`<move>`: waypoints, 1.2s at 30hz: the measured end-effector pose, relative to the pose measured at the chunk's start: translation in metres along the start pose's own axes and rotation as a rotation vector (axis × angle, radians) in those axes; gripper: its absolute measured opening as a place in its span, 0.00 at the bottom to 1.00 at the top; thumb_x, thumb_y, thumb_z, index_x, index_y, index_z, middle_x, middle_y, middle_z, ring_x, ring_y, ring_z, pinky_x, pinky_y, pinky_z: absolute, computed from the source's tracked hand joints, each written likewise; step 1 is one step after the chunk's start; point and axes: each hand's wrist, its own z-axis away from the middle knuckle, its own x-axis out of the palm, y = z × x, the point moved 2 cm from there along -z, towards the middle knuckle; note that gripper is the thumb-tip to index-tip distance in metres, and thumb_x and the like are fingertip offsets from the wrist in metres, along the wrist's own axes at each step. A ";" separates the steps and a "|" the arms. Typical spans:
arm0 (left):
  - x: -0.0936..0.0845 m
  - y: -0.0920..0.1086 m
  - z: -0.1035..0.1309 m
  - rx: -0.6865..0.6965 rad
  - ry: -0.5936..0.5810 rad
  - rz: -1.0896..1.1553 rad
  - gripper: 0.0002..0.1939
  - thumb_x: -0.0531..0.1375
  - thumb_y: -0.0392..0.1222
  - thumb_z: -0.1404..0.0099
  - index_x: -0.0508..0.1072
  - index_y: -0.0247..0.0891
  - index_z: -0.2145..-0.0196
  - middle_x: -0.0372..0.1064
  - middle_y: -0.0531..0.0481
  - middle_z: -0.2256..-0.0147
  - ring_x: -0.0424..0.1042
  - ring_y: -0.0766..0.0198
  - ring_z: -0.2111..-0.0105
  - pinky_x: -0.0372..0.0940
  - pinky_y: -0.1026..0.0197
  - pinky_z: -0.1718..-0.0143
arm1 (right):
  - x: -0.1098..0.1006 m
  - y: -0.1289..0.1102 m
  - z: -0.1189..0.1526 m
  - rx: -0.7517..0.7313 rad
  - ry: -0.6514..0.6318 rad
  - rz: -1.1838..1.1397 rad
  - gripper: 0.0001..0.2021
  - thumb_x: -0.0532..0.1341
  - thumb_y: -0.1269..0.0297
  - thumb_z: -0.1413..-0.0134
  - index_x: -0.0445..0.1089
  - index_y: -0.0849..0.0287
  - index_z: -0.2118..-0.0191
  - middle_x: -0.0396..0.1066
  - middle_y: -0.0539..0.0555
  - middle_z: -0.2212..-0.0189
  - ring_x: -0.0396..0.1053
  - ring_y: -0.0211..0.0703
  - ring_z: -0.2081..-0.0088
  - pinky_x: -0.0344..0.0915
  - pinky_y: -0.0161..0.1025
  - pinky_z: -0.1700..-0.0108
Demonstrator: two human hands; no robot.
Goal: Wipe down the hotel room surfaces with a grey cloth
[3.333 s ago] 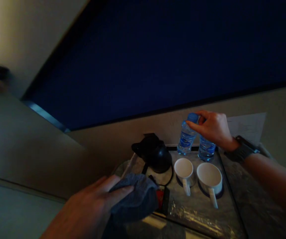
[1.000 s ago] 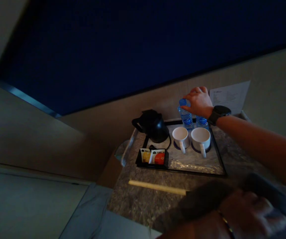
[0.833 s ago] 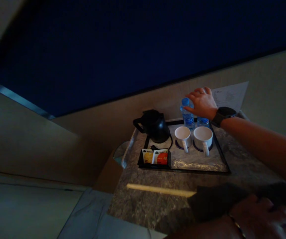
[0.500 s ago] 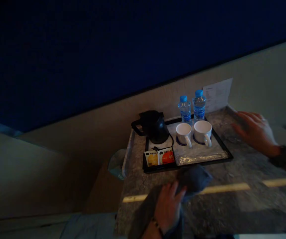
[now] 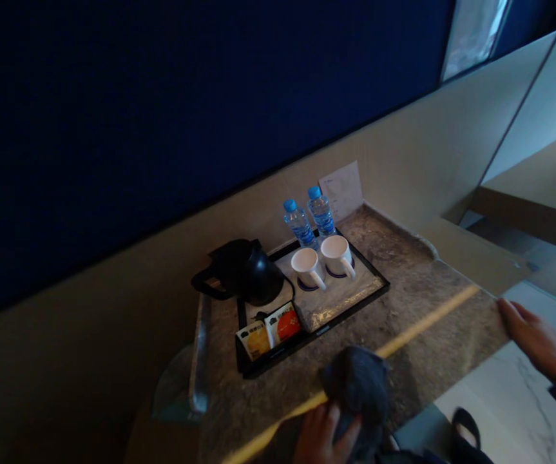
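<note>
At the bottom, my left hand [image 5: 323, 438] presses on a bunched dark grey cloth [image 5: 357, 383], its fingers bent over the near part. The cloth lies on the grey stone-patterned tabletop [image 5: 417, 283], in front of a black-rimmed tray [image 5: 350, 316]. My right hand [image 5: 533, 338], a little blurred, is at the table's right edge with its fingers stretched out and nothing held. On the tray are two white mugs [image 5: 306, 265] on dark coasters, two blue-capped water bottles [image 5: 321, 212] and a black kettle [image 5: 253, 270]. Two sachets, one yellow [image 5: 254, 340] and one red [image 5: 283, 322], sit in its front-left compartment.
A printed card [image 5: 343, 192] leans against the wall behind the bottles. A low raised lip [image 5: 398, 229] edges the tabletop. Left of the table is a bin [image 5: 174, 386]. At the lower right, a foot in a black slipper [image 5: 465, 428] stands on the floor.
The view has swung right, so the tray appears farther left. My right hand has moved from above the tabletop to its right edge. My left hand stays on the cloth.
</note>
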 end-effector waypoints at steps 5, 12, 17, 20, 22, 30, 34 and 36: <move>0.004 0.060 -0.136 0.359 -0.014 0.242 0.29 0.54 0.55 0.38 0.58 0.53 0.39 0.63 0.49 0.45 0.64 0.54 0.50 0.67 0.52 0.52 | 0.000 -0.008 -0.003 -0.056 -0.068 0.012 0.21 0.47 0.41 0.47 0.71 0.48 0.65 0.73 0.61 0.66 0.70 0.61 0.61 0.63 0.52 0.57; 0.042 0.106 -0.258 0.028 -0.021 0.177 0.28 0.53 0.48 0.35 0.59 0.40 0.39 0.53 0.36 0.39 0.53 0.46 0.39 0.56 0.43 0.40 | 0.003 -0.002 -0.014 -0.210 -0.056 -0.037 0.29 0.43 0.38 0.49 0.69 0.57 0.63 0.72 0.62 0.67 0.70 0.59 0.64 0.66 0.52 0.58; 0.072 0.086 -0.351 -0.383 0.005 0.041 0.24 0.51 0.33 0.36 0.61 0.23 0.42 0.49 0.25 0.39 0.51 0.41 0.38 0.51 0.42 0.38 | 0.010 0.000 -0.017 -0.349 -0.059 -0.138 0.25 0.43 0.43 0.42 0.66 0.58 0.62 0.70 0.61 0.65 0.68 0.57 0.62 0.66 0.52 0.57; 0.078 0.063 -0.410 -0.580 -0.003 0.017 0.22 0.48 0.29 0.35 0.62 0.17 0.45 0.50 0.21 0.40 0.54 0.40 0.40 0.52 0.43 0.40 | 0.011 -0.001 -0.022 -0.384 -0.109 -0.186 0.23 0.42 0.45 0.38 0.65 0.57 0.61 0.68 0.60 0.64 0.67 0.55 0.60 0.65 0.52 0.55; 0.078 0.046 -0.442 -0.642 -0.008 0.025 0.20 0.44 0.28 0.33 0.61 0.15 0.46 0.52 0.20 0.42 0.56 0.42 0.41 0.54 0.44 0.42 | 0.007 0.002 -0.026 -0.399 -0.181 -0.218 0.23 0.42 0.46 0.37 0.65 0.58 0.58 0.68 0.60 0.61 0.66 0.55 0.57 0.64 0.52 0.52; 0.065 0.045 -0.469 -0.619 -0.050 0.065 0.16 0.50 0.31 0.33 0.64 0.26 0.48 0.62 0.36 0.48 0.64 0.54 0.48 0.61 0.48 0.45 | -0.049 0.115 -0.047 -0.195 -0.596 -0.274 0.29 0.48 0.36 0.45 0.70 0.57 0.57 0.74 0.58 0.63 0.71 0.55 0.58 0.67 0.48 0.54; 0.060 0.123 -0.420 -0.565 -0.085 0.083 0.21 0.49 0.30 0.34 0.61 0.24 0.44 0.57 0.32 0.43 0.59 0.50 0.42 0.57 0.52 0.41 | -0.057 0.156 -0.050 -0.070 -0.595 -0.342 0.32 0.50 0.34 0.51 0.70 0.59 0.58 0.75 0.59 0.65 0.72 0.54 0.61 0.69 0.46 0.58; 0.056 0.171 -0.388 -0.491 -0.098 0.091 0.23 0.51 0.32 0.35 0.61 0.28 0.42 0.54 0.33 0.40 0.56 0.50 0.40 0.55 0.52 0.39 | -0.051 0.152 -0.051 -0.088 -0.624 -0.366 0.31 0.51 0.35 0.51 0.71 0.60 0.59 0.75 0.59 0.66 0.72 0.54 0.62 0.69 0.46 0.59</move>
